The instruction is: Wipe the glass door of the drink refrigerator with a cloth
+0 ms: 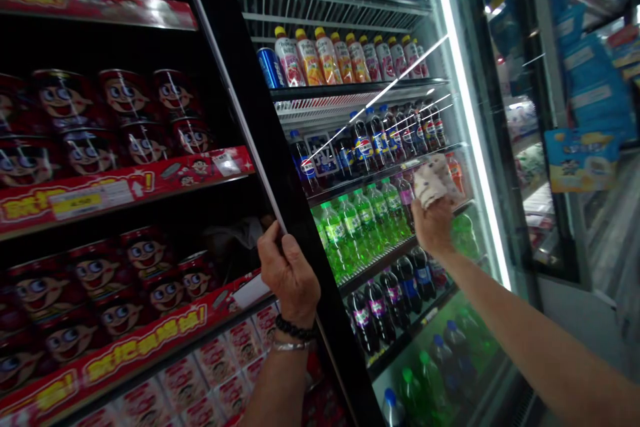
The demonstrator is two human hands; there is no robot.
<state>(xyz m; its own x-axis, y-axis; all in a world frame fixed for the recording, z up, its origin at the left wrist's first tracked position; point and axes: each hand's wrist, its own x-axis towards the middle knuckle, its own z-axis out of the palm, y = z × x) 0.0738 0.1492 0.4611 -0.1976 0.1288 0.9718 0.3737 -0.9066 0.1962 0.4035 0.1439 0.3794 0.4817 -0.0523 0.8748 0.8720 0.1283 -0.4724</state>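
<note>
My right hand (434, 225) is closed around a pale, dark-spotted cloth (433, 181). It holds the cloth up at the glass door (400, 213) of a lit drinks fridge; whether the cloth touches the glass I cannot tell for sure. My left hand (291, 275), with a dark beaded bracelet (294, 328) on the wrist, has its fingers curled round the silver edge of the black door frame (270, 195). Behind the glass stand green soda bottles (350, 223), and dark cola bottles (383, 140) are on the shelf above.
Left of the fridge, shelves hold red cans with cartoon faces (100, 273), above a row of small cartons (215, 360). Juice bottles (325, 57) with yellow caps stand higher in the fridge. Blue snack bags (583, 160) hang at the right, and a bright light strip (470, 113) runs down the fridge.
</note>
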